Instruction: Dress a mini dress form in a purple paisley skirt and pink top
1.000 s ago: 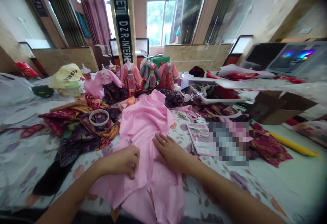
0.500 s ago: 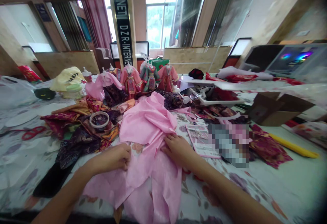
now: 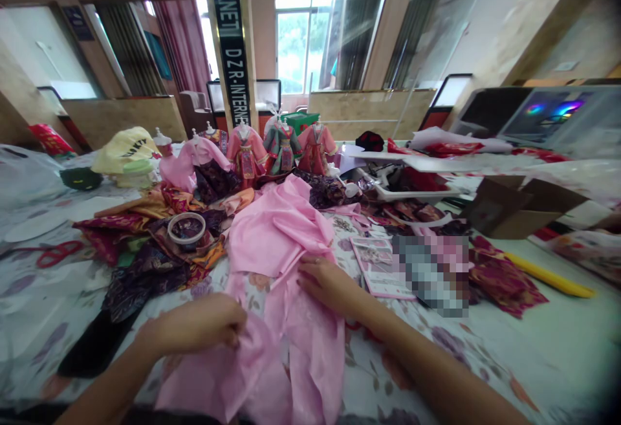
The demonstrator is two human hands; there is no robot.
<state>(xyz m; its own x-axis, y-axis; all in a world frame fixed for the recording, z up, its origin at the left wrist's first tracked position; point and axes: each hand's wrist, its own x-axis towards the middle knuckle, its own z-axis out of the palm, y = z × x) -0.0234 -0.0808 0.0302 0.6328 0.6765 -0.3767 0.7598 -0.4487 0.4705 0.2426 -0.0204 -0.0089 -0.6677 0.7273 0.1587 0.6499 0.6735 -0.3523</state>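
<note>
A large piece of pink satin cloth (image 3: 276,228) lies in folds down the middle of the table, reaching the front edge. My left hand (image 3: 216,325) is closed on a bunched part of it at the lower left, the cloth rising a little beside the fingers. My right hand (image 3: 323,283) rests on the cloth at the centre, its fingers bent and pressed onto the fabric. Behind the cloth, several dressed doll figures stand in a row, one in a salmon robe (image 3: 245,153).
Patterned fabric (image 3: 140,276) with a tape roll (image 3: 187,228) on it lies at the left, near red scissors (image 3: 61,253). To the right are a picture sheet (image 3: 381,266), an open cardboard box (image 3: 519,211), a white tray (image 3: 417,193) and a yellow roll (image 3: 550,276).
My left hand has moved down and slightly left, pulling up a bunch of pink cloth. My right hand has shifted slightly left.
</note>
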